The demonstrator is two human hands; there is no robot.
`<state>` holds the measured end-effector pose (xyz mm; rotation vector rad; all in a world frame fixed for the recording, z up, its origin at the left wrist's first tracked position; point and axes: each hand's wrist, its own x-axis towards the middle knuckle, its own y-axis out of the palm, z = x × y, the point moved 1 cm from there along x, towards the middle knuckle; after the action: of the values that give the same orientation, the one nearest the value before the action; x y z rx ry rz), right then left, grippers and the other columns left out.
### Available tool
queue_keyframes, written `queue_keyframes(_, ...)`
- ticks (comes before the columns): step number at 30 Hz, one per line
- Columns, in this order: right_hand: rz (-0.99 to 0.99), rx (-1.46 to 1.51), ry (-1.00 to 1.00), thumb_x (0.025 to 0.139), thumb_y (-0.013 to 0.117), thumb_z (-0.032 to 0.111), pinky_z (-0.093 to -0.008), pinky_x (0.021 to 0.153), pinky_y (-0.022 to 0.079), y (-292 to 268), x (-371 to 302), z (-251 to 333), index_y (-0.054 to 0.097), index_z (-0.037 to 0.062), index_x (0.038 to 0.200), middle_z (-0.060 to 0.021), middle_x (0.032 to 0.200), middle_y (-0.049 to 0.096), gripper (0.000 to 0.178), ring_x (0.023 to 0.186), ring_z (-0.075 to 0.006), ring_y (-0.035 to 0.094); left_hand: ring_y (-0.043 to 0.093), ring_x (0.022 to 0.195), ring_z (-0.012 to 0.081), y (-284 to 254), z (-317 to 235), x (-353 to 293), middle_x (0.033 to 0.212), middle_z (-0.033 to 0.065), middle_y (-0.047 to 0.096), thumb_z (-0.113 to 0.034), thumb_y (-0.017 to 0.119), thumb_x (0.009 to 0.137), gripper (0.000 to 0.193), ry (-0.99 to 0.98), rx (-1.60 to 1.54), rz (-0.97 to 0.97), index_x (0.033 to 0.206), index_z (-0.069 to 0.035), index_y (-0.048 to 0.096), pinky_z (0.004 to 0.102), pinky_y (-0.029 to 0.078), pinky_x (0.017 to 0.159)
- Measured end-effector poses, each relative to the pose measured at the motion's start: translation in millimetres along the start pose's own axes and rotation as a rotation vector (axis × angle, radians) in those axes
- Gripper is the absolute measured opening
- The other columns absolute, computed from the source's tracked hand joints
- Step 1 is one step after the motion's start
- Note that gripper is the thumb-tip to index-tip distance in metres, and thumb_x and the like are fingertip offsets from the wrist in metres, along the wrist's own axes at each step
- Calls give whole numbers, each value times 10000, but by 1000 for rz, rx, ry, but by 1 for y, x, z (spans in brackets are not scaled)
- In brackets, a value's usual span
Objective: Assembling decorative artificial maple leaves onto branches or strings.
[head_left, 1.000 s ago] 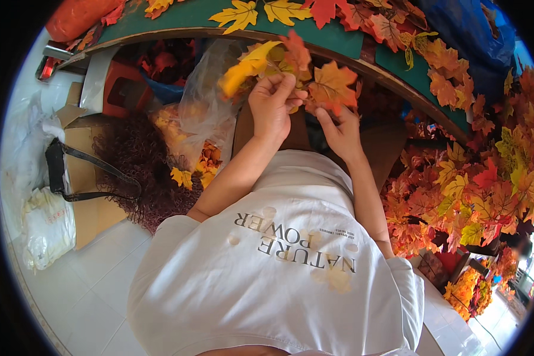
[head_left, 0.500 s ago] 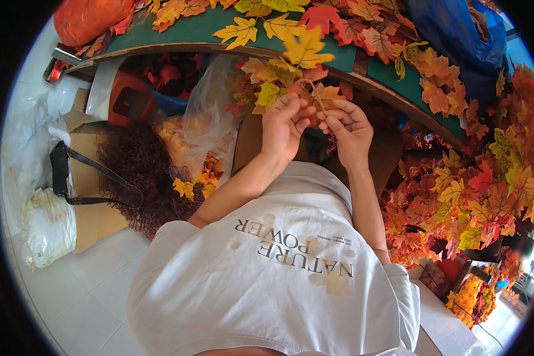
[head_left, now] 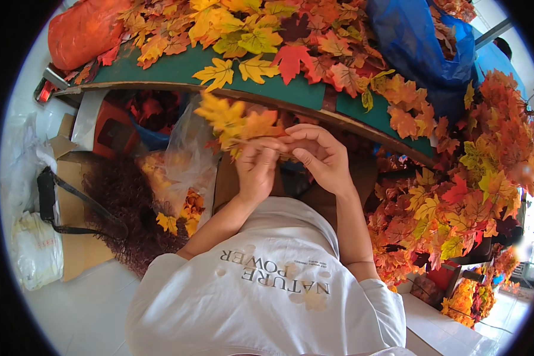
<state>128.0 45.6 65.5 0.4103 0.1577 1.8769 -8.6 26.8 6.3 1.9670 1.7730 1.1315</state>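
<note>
A spray of artificial maple leaves [head_left: 228,121], yellow and orange, points to the left in front of the table edge. My left hand [head_left: 257,171] is closed around its lower part, thumb and fingers pressed together. My right hand [head_left: 323,159] pinches at the stem end beside it, fingers curled toward the left hand. The stem itself is mostly hidden by my fingers, and the leaves are a little blurred.
The green table [head_left: 160,72] bears many loose autumn leaves. A blue bag [head_left: 418,50] stands on its right and an orange bag [head_left: 86,34] on its left. Leaf garlands [head_left: 439,207] hang at my right. Left are a cardboard box [head_left: 83,237] and dark curly strands [head_left: 127,202].
The leaf spray has swung from upright to leaning left. Both hands have come closer together, and the right hand has turned across toward the left. The whole view has shifted somewhat.
</note>
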Motion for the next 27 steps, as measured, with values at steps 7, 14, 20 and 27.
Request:
queue_keyframes(7, -451, -728, -130, 845, 591, 28, -250, 624, 482, -59, 25, 58, 633, -1, 945, -65, 846, 635, 112, 773, -121, 617, 434, 558, 68, 3, -43, 13, 899, 46, 470, -55, 435, 944, 128, 230, 121, -161, 1061, -46, 488, 189, 378, 454)
queue_keyframes(14, -652, -1081, -157, 864, 576, 106, -275, 679, 489, -137, 48, 74, 638, 2, 980, -84, 836, 645, 168, 761, -147, 625, 384, 549, 41, -17, -29, 17, 849, 4, 494, -82, 480, 939, 195, -88, -339, -322, 1120, -90, 550, 163, 314, 445)
queue_keyframes(20, -486, -1309, -397, 844, 592, 108, -308, 686, 497, -109, 107, 80, 631, 0, 979, -156, 868, 645, 177, 745, -229, 636, 430, 643, 71, -40, -14, 16, 910, 25, 518, -65, 488, 931, 221, -57, -394, -425, 1144, -93, 542, 182, 367, 536)
queue_keyframes(27, -322, -1630, -179, 862, 565, 192, -410, 728, 489, -118, 159, 46, 628, -3, 956, -198, 894, 636, 225, 797, -349, 618, 453, 678, 79, -45, -6, 17, 920, 35, 518, -80, 510, 919, 250, -157, -505, -415, 1169, -86, 526, 194, 384, 563)
